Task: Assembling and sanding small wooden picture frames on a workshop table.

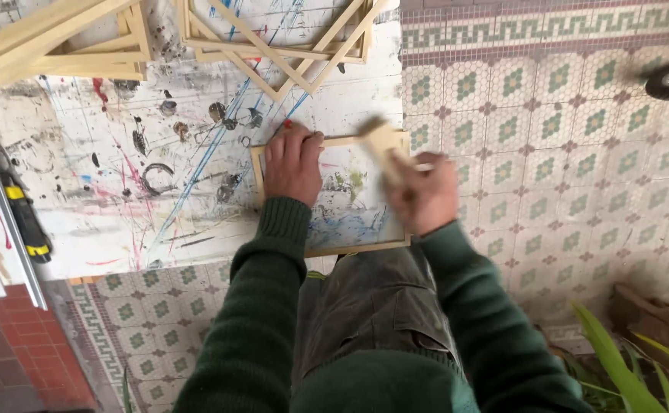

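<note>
A small square wooden frame [333,142] lies on the near right corner of a paint-stained white work board [181,176]. My left hand [292,162] rests flat on the frame's upper left part, fingers pressed down on it. My right hand [424,193] is blurred with motion at the frame's right side and grips a short pale wooden block [379,141] that sticks up above the fingers. Both arms wear dark green knitted sleeves.
Larger wooden frames [273,42] lie stacked at the back of the board, with another stack [59,46] at the back left. A black and yellow tool [25,218] lies left beside a metal strip. Patterned floor tiles [564,153] spread right; green leaves [633,367] grow lower right.
</note>
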